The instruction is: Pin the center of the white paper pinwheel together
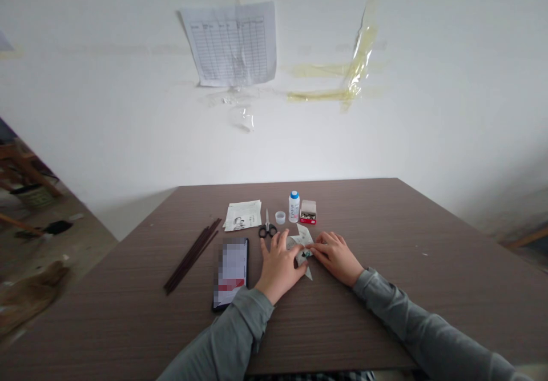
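A printed paper pinwheel (304, 233) with pointed corners lies on the table, partly covered by my hands. My left hand (276, 264) grips its left side between thumb and index finger, with the other fingers spread toward the scissors (268, 230). From the right, my right hand (336, 255) pinches the paper near its middle, its fingertips close to the left hand's. A small dark and greenish patch shows at the centre, too small to make out.
Behind the hands stand a small white cup (279, 217), a blue-capped white bottle (294, 208) and an open red box (308, 214) of small metal pieces. To the left lie printed papers (242, 215), a phone (231, 272) and dark thin sticks (192, 257). A white wall (128, 129) borders the table (406, 244).
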### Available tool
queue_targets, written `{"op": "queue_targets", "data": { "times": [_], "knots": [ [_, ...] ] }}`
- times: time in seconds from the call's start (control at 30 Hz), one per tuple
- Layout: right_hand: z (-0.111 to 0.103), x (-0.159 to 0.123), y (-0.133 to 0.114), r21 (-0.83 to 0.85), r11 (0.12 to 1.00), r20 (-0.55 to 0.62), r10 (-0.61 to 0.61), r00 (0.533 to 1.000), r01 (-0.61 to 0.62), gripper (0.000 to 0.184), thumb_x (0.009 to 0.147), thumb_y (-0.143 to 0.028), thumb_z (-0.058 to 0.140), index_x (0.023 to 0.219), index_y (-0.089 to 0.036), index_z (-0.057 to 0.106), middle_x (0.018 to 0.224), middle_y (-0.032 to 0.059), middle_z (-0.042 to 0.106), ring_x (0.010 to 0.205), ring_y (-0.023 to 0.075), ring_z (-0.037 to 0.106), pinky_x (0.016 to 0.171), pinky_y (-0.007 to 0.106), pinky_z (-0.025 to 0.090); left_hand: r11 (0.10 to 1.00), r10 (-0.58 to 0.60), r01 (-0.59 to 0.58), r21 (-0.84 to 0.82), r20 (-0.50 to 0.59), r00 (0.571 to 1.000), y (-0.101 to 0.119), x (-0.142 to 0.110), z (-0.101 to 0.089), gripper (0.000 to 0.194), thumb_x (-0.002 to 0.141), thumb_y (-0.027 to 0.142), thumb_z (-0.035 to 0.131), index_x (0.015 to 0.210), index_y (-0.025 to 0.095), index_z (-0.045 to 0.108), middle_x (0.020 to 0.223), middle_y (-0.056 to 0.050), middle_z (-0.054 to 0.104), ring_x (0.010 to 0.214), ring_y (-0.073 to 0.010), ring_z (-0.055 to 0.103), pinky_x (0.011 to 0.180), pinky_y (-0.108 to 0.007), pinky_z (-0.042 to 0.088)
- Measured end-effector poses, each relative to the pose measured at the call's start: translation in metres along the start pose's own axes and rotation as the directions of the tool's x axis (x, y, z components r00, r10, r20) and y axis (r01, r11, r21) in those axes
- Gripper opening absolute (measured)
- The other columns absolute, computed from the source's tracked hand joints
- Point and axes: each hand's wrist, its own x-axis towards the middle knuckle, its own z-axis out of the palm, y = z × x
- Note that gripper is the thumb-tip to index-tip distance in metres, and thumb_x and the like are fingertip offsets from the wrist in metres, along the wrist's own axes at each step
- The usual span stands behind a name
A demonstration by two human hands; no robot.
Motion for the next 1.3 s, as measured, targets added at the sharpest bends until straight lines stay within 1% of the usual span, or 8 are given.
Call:
{"op": "queue_targets", "data": {
  "times": [0.27, 0.43, 0.53, 0.67, 0.8, 1.0, 1.17, 1.3],
  "knots": [
    [0.001, 0.001, -0.001, -0.024, 1.0, -0.004, -0.016, 1.0, 0.016, 0.035, 0.124, -0.036, 0.073, 0.139, -0.046, 0.103, 0.118, 0.0081, 0.088, 0.116, 0.0372, 0.084, 0.117, 0.061, 0.071, 1.0, -0.007, 0.007, 0.021, 0.01, 1.0, 0.003, 0.0, -0.004, 0.051, 0.111, 0.035, 0.099, 0.162, 0.037, 0.095, 0.203, -0.018, 0.06, 0.188, -0.057, 0.054, 0.154, -0.098, 0.035],
    [0.002, 0.003, -0.003, -0.048, 0.999, -0.002, 0.008, 1.0, -0.008, 0.031, 0.124, -0.038, 0.074, 0.127, -0.043, 0.105, 0.117, 0.008, 0.087, 0.118, 0.0373, 0.083, 0.119, 0.061, 0.07, 1.0, -0.01, 0.009, 0.022, 0.05, 0.999, 0.006, 0.001, -0.011, 0.051, 0.11, 0.032, 0.101, 0.16, 0.036, 0.096, 0.207, -0.017, 0.056, 0.191, -0.0577, 0.051, 0.155, -0.097, 0.034],
    [0.002, 0.003, -0.002, -0.043, 0.999, 0.012, 0.014, 1.0, -0.014, 0.033, 0.125, -0.037, 0.071, 0.126, -0.041, 0.104, 0.118, 0.0085, 0.088, 0.119, 0.0378, 0.084, 0.12, 0.063, 0.07, 1.0, -0.016, 0.015, 0.015, 0.039, 0.999, 0.005, 0.002, -0.009, 0.051, 0.108, 0.032, 0.103, 0.158, 0.036, 0.097, 0.206, -0.017, 0.058, 0.191, -0.0576, 0.051, 0.155, -0.096, 0.034],
    [0.002, 0.001, -0.002, -0.018, 1.0, 0.021, 0.022, 1.0, -0.022, 0.036, 0.126, -0.036, 0.068, 0.132, -0.042, 0.103, 0.122, 0.0082, 0.09, 0.121, 0.0373, 0.084, 0.13, 0.069, 0.067, 1.0, -0.015, 0.015, -0.006, -0.005, 1.0, 0.001, 0.001, -0.004, 0.053, 0.106, 0.033, 0.105, 0.158, 0.036, 0.096, 0.203, -0.018, 0.061, 0.189, -0.0576, 0.054, 0.153, -0.098, 0.035],
    [0.001, 0.0, -0.003, -0.005, 0.999, 0.029, 0.037, 0.999, -0.037, 0.036, 0.126, -0.037, 0.068, 0.132, -0.042, 0.104, 0.123, 0.0077, 0.091, 0.123, 0.0377, 0.086, 0.137, 0.072, 0.062, 1.0, -0.013, 0.013, -0.01, -0.018, 1.0, -0.001, 0.001, -0.002, 0.057, 0.105, 0.036, 0.106, 0.16, 0.037, 0.094, 0.203, -0.018, 0.06, 0.188, -0.0569, 0.054, 0.153, -0.099, 0.036],
    [0.002, 0.001, -0.006, -0.05, 0.998, 0.008, 0.042, 0.999, -0.042, 0.034, 0.124, -0.041, 0.071, 0.138, -0.044, 0.103, 0.121, 0.0088, 0.088, 0.122, 0.0386, 0.084, 0.132, 0.069, 0.064, 1.0, -0.015, 0.016, -0.014, 0.018, 1.0, 0.0, 0.001, -0.006, 0.056, 0.108, 0.038, 0.103, 0.163, 0.037, 0.094, 0.206, -0.019, 0.056, 0.189, -0.0598, 0.052, 0.153, -0.1, 0.033],
    [0.003, 0.004, -0.01, -0.063, 0.997, 0.016, 0.054, 0.998, -0.053, 0.032, 0.124, -0.038, 0.073, 0.133, -0.043, 0.103, 0.122, 0.0084, 0.088, 0.124, 0.0401, 0.085, 0.138, 0.076, 0.06, 1.0, -0.005, 0.005, -0.007, 0.022, 1.0, -0.001, 0.003, -0.008, 0.056, 0.107, 0.037, 0.103, 0.162, 0.04, 0.094, 0.205, -0.016, 0.058, 0.189, -0.0602, 0.051, 0.152, -0.101, 0.034],
    [0.003, 0.004, -0.011, -0.069, 0.997, -0.008, 0.04, 0.999, -0.041, 0.028, 0.124, -0.037, 0.076, 0.129, -0.042, 0.103, 0.121, 0.0087, 0.089, 0.121, 0.0393, 0.084, 0.134, 0.074, 0.063, 1.0, 0.001, -0.001, -0.003, 0.029, 1.0, -0.001, 0.004, -0.007, 0.055, 0.106, 0.04, 0.103, 0.161, 0.039, 0.094, 0.204, -0.017, 0.059, 0.189, -0.0601, 0.05, 0.152, -0.101, 0.033]
  ]
}}
